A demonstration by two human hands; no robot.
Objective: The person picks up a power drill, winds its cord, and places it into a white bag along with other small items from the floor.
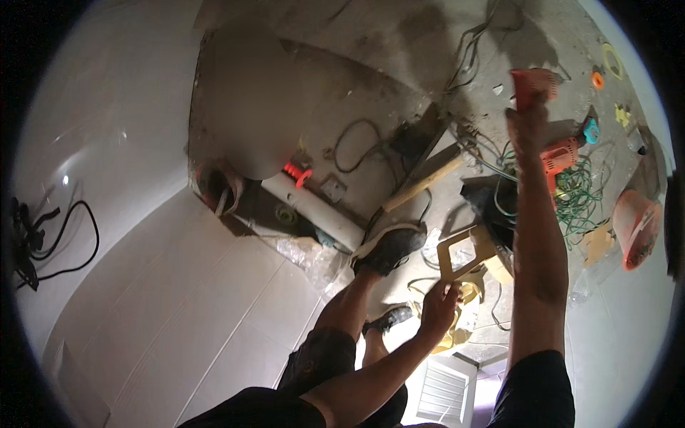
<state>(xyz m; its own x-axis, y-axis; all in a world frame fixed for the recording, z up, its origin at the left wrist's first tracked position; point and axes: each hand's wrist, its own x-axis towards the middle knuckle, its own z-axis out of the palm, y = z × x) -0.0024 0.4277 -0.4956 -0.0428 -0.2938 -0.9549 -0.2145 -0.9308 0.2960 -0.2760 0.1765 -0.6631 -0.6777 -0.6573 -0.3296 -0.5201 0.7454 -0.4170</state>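
fingers of right hand (528, 127) wrapped round an orange-red, vented plastic tool (532, 84), far right; those of left hand (437, 308) pinching a tan, open rectangular frame (486, 246), near, right of centre. one-corner hold might let frame twist; tangled green cord (576, 203), right, could snag the tool.

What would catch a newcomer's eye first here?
Probably the outstretched right hand, gripping an orange-red object at upper right. Nearer the body, the left hand holds a tan frame with a rectangular opening. At right, an orange power tool lies beside tangled green cord.
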